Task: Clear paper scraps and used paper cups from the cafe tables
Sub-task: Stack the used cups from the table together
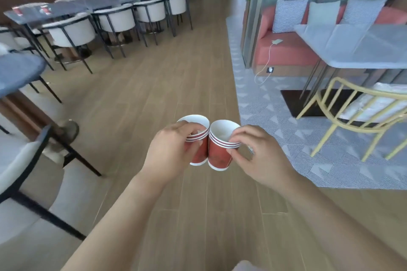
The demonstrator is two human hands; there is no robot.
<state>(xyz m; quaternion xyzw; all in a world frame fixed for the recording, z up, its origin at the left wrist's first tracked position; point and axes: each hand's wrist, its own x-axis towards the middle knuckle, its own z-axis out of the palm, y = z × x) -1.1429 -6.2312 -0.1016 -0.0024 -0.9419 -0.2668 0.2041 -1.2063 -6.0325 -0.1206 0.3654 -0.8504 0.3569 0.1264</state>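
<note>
Grips a nested stack of red paper cups (203, 152) in the left hand (169, 152); pinches a second stack (218, 156) at its rim with the right hand (257, 156); holds both upright, touching, above the wooden floor (154, 94); more red cups (17, 11) far off on the long dark table (72, 7).

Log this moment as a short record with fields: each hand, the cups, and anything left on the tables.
left hand: grips the left stack of nested red paper cups round its side
right hand: fingers pinch the rim of the right stack
stacks: upright, side by side, touching, held above the wood floor
left to clear: two red cups on the long dark table, far left
</note>
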